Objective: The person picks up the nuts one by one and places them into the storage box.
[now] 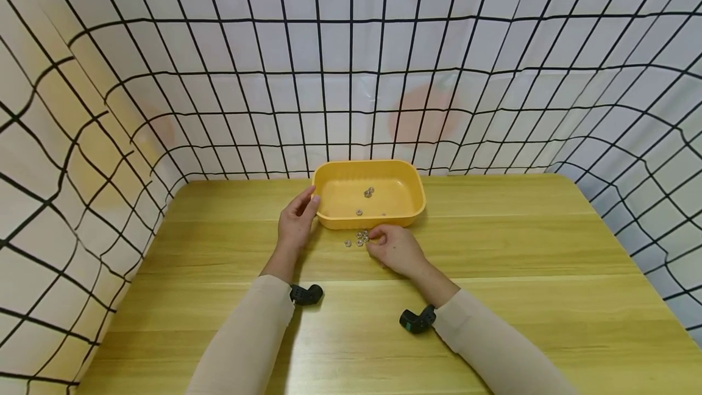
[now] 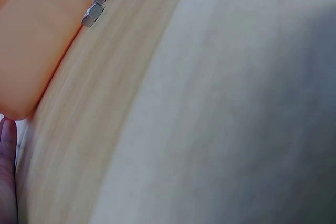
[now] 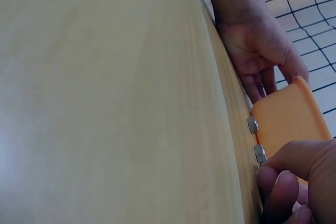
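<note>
Black mesh [image 1: 351, 72] backs a wood-grained table [image 1: 351, 334]. Near its far edge stands a shallow, round-cornered yellow tray [image 1: 351, 223]. Left hand [image 1: 296, 222]: fingers relaxed, touching the tray's left end. Right hand [image 1: 397, 250]: fingers curled at the nuts [image 2: 93, 16]; whether it pinches one cannot be told. The nuts: silvery, faceted, some inside the tray, others clustered before it.

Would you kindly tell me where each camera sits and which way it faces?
Head: on the head, looking forward and down at the yellow tray, nuts and table; left hand, right hand and forearms show.
Left wrist: on that wrist, looking across the table at the tray; part of the left hand shows.
Right wrist: on that wrist, looking toward the tray; both hands show.
Both wrist views share the tray and nuts.
</note>
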A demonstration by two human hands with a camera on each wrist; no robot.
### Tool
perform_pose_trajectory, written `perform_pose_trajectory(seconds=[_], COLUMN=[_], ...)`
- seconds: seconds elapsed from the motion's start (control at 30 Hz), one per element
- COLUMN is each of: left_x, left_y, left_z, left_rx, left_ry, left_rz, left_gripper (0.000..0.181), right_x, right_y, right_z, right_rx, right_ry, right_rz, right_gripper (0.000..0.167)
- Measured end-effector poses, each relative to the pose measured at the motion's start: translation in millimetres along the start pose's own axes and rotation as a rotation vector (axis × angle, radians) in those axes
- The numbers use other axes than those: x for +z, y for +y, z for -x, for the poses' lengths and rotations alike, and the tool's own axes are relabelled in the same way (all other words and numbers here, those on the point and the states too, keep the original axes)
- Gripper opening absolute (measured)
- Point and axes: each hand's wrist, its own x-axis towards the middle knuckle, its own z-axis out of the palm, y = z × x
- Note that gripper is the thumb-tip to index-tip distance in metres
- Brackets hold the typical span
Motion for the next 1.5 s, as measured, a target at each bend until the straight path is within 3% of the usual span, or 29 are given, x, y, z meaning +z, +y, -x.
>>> perform_pose_trajectory(seconds=[0.83,1.2,1.5], left_x=[0.3,0.6,0.2], left_y=[-2.5,-0.6,-1.0], left_z=[-0.9,0.0,0.2], left_rx=[0.028,0.037,0.027], left_ry=[0.002,0.006,0.005], left_rz=[0.003,-0.001,0.004], left_gripper=[0.041,0.041,0.041], right_x=[9.0,9.8,9.8], right_y=[-9.2,-9.0,-8.7], right_z=[-3.9,-4.4,-4.9], right_rx=[0.019,-0.040,-0.033], right_ry=[0.073,0.107,0.089], right_rz=[0.110,0.172,0.168], right_gripper=[0.013,0.010,0.011])
